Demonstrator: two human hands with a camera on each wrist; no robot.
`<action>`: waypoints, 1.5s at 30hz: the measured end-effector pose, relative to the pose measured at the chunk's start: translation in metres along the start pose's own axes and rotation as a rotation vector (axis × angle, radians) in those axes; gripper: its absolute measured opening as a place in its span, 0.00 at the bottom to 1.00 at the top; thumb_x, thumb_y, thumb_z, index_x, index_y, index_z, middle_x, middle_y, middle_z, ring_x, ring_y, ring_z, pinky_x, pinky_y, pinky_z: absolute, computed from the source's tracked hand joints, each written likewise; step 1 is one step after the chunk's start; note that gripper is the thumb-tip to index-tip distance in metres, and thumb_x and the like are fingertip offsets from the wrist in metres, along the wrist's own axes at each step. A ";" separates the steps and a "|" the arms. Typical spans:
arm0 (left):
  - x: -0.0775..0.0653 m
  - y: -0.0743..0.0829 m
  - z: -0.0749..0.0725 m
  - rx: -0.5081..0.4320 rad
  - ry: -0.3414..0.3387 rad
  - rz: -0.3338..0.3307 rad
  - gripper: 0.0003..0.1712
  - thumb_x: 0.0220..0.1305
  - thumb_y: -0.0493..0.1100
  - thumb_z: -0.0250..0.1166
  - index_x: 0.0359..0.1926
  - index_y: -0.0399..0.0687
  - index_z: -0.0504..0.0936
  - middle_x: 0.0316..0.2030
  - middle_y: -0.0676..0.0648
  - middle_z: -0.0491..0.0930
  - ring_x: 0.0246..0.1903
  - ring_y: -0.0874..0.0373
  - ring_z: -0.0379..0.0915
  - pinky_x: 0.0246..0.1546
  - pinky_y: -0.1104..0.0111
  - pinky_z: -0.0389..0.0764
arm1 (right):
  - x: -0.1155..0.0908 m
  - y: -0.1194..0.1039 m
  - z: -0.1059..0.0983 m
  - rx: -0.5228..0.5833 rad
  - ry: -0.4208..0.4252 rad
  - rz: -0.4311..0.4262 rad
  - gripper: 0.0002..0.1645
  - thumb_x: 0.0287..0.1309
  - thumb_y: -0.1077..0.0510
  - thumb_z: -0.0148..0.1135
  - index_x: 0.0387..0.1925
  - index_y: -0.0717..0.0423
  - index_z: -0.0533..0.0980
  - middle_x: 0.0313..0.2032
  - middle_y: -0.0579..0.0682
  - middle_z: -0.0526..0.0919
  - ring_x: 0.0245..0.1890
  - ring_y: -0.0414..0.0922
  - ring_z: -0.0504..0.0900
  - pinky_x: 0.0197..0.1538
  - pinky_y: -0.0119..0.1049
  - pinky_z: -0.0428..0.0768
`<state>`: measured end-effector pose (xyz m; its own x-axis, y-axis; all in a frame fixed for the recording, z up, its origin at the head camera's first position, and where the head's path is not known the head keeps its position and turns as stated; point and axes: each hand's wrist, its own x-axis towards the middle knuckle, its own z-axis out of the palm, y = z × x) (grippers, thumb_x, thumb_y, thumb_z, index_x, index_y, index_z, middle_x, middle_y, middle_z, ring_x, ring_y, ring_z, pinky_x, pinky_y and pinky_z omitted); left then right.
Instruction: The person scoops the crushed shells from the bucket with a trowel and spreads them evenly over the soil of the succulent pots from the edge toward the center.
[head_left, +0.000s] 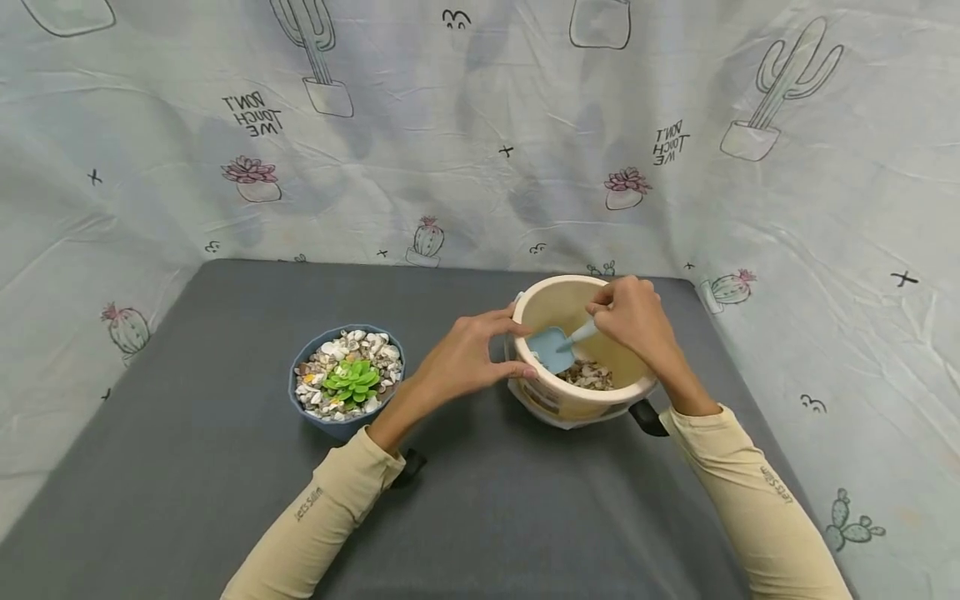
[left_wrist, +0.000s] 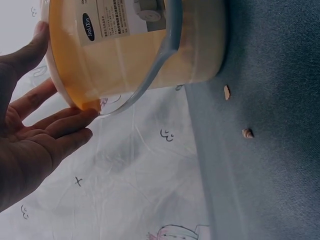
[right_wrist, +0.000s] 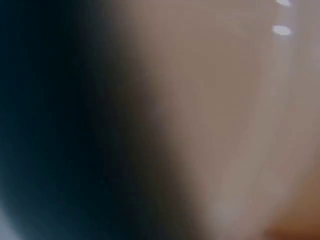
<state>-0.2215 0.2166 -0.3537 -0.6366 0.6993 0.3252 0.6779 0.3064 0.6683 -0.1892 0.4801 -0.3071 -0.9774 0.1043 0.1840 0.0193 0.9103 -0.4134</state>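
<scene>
A cream bucket [head_left: 637,390] stands upright at the right, with shells or gravel [head_left: 588,375] in its bottom. My right hand [head_left: 633,312] reaches over its rim and grips the pale handle of a small blue shovel [head_left: 551,348]. The blade is inside the bucket, just above the shells, against the left side. My left hand [head_left: 468,354] holds the bucket's left rim between thumb and fingers. In the left wrist view that hand [left_wrist: 42,132] spans the rim, beside the bucket's grey-blue handle [left_wrist: 167,50]. The right wrist view is blurred, mostly a pale surface.
Left of my left forearm sits a blue pot [head_left: 347,427] with a green succulent [head_left: 351,381] among white shells. Two small shell bits, one a spiral shell [left_wrist: 248,133], lie on the grey cloth [head_left: 480,517]. A cactus-print curtain [head_left: 480,108] encloses the back and sides.
</scene>
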 end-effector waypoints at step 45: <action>-0.153 -0.043 -0.117 0.303 -0.004 -0.486 0.86 0.40 0.68 0.85 0.86 0.55 0.35 0.82 0.30 0.49 0.82 0.34 0.45 0.82 0.36 0.39 | -0.015 -0.115 0.019 0.991 -0.079 0.032 0.15 0.67 0.67 0.66 0.27 0.50 0.89 0.26 0.41 0.89 0.18 0.39 0.81 0.24 0.28 0.77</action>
<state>-0.1962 0.0205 -0.3537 -0.9004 0.4342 0.0256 0.3833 0.7642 0.5188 -0.1804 0.3668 -0.2790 -0.9913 0.0635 0.1150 -0.1038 0.1583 -0.9819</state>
